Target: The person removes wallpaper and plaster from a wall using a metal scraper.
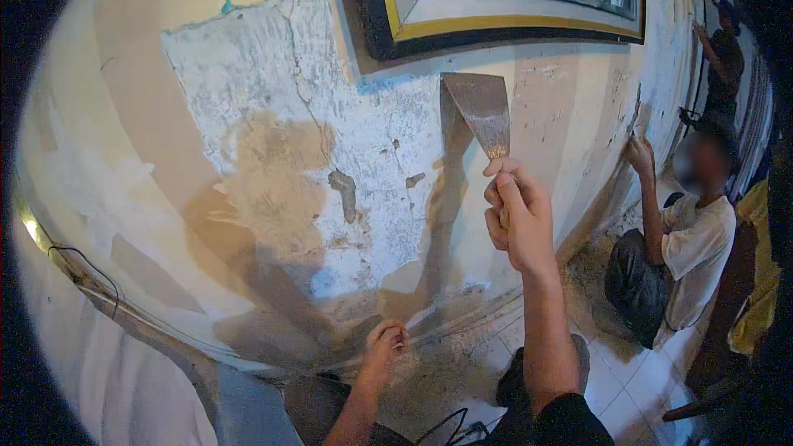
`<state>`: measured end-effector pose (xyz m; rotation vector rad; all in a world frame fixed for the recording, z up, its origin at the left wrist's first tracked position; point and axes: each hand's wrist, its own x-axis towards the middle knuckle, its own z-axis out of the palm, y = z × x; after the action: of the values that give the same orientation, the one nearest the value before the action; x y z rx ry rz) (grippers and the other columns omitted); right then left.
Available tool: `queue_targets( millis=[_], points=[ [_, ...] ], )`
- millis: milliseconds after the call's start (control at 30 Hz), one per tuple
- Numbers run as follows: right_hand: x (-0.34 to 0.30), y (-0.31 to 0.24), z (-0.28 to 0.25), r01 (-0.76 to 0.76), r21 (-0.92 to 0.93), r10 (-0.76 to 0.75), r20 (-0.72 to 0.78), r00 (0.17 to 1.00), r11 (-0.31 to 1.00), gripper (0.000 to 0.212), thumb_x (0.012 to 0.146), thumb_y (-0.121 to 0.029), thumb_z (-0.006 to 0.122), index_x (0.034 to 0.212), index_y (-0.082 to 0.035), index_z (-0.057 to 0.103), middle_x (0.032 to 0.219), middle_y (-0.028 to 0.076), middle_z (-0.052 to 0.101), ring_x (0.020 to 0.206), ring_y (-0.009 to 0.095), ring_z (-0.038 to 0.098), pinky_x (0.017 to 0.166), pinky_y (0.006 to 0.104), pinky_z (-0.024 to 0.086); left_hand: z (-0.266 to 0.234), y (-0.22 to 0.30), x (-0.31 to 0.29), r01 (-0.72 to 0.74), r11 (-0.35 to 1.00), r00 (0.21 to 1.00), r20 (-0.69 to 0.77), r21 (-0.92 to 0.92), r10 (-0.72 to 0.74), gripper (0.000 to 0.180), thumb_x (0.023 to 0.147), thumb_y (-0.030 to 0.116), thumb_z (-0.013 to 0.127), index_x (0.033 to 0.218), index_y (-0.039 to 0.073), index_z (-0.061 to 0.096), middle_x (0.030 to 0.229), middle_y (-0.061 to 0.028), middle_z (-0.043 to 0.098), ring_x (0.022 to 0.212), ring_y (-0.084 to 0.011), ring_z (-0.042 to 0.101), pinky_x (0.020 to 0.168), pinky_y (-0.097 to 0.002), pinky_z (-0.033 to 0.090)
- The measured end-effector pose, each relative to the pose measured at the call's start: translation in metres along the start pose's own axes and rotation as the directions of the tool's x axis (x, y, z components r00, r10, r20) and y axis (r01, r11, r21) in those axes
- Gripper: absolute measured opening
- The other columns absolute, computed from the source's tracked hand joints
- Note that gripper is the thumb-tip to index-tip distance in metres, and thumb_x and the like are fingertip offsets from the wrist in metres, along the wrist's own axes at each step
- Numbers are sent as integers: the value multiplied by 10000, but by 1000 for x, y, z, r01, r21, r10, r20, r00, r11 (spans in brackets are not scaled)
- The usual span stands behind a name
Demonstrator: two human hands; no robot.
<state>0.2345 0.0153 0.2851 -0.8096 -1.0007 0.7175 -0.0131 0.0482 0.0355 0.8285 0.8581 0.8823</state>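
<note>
My right hand [522, 211] is raised, its fingers wrapped round the handle of a putty knife [481, 106]. The broad, stained metal blade points up, close to the wall just under a framed picture, and casts a shadow there. Most of the handle is hidden in my fist. Lower down, my left hand [384, 347] hangs near the foot of the wall with its fingers curled; whether anything is in them is hidden. Before me the wall has a large bare white patch [248, 74], cracked and pitted, with ragged paint edges, bordered by beige striped covering [132, 107].
The framed picture [512, 29] hangs above the patch. At the right a co-worker [698, 231] crouches, one hand holding a thin tool against the wall; another person [725, 58] stands farther off. Pale cloth [107, 363] lies lower left. Black cable [454, 429] lies on the tiled floor [615, 380].
</note>
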Motion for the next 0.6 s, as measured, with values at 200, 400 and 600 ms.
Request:
queue_targets(
  millis=[200,400,600],
  points=[
    [-2,-4,3,-3,-64,1,-29,1000,998,150,1005,-149,440,1038,-67,560,668,-36,423,400,5,317,333,200,233,10,4,-7,25,998,1000,8,62,-26,111,923,117,523,903,45,605,813,-42,598,705,-138,568,609,-276,443],
    [-5,-8,8,15,-107,-20,-41,999,994,142,999,-135,441,1010,-62,563,650,-37,432,403,7,329,340,199,237,12,11,-12,-50,989,998,51,138,43,127,928,114,499,910,39,599,810,-40,587,706,-147,556,606,-284,437],
    [-8,-9,13,24,-100,-28,-43,999,995,140,995,-137,448,993,-59,564,647,-34,444,409,2,344,344,196,244,10,16,-17,-53,995,998,40,79,50,122,918,129,514,927,45,603,826,-53,594,711,-158,563,608,-302,444]
  ],
)
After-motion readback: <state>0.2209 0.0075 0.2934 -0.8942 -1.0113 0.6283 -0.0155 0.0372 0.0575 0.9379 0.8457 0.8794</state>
